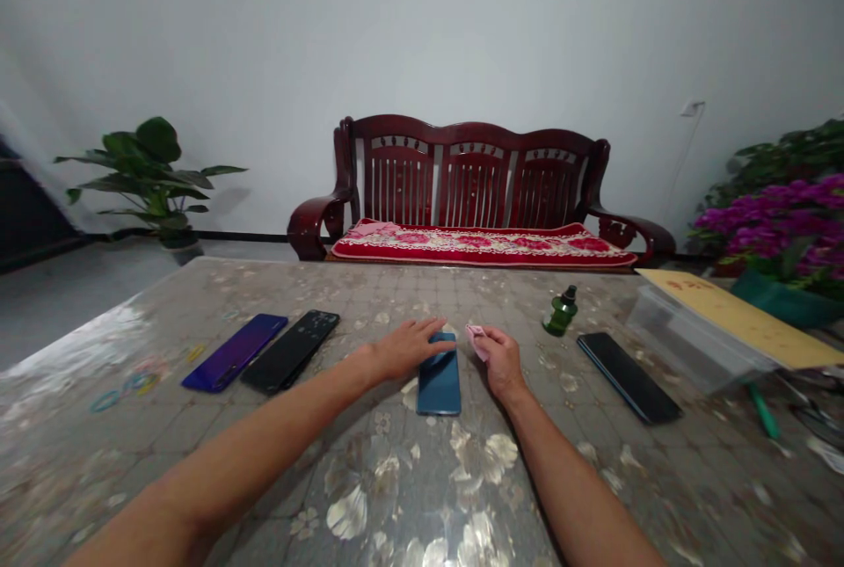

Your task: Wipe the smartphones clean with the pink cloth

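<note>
A blue phone [439, 381] lies face down in the middle of the table [396, 479]. My left hand [407, 345] rests flat on the phone's far end, fingers stretched out. Just to the right, my right hand [500, 357] is closed in a pinch on a small pink object [475, 336], held close above the table beside the phone.
A purple phone [235, 352] and a black phone [291, 350] lie at the left, near coloured rubber bands [135, 381]. A green bottle [561, 311], a dark phone [629, 376], a clear box [692, 338] with a yellow envelope [745, 316] sit right. A red wooden bench [475, 198] stands behind.
</note>
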`<state>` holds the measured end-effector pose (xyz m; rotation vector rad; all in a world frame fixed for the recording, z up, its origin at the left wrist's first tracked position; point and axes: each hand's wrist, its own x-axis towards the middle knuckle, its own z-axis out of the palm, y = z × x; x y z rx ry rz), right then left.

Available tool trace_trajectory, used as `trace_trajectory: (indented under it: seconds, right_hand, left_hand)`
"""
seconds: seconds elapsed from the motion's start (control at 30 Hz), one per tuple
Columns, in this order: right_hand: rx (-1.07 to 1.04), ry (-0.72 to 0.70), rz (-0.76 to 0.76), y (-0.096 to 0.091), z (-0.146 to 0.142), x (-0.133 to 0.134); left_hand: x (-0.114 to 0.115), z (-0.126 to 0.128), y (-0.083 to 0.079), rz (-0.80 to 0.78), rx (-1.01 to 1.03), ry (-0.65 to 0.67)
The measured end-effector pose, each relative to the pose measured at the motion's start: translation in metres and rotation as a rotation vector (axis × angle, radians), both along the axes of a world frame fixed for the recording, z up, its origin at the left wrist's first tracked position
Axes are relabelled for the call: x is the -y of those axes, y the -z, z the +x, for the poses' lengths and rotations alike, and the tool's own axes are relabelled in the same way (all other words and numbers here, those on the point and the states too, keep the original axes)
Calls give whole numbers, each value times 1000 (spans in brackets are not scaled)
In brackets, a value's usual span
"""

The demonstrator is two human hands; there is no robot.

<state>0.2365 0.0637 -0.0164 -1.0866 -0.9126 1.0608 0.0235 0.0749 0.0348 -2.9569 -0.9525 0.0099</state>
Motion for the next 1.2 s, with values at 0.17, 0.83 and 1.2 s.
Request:
trace_trajectory:
  seconds: [0.17,0.83,1.2]
  right_hand:
    - [-60,-23,-29,4,2,-3]
    - [392,19,113,2,0,3]
    - [1240,-24,360,-6,-7,15]
  left_hand:
    - [-11,9,-5,-53,-177,55]
    - [55,-22,13,-138,269,-545]
    - [57,-52,34,-300,556,-378]
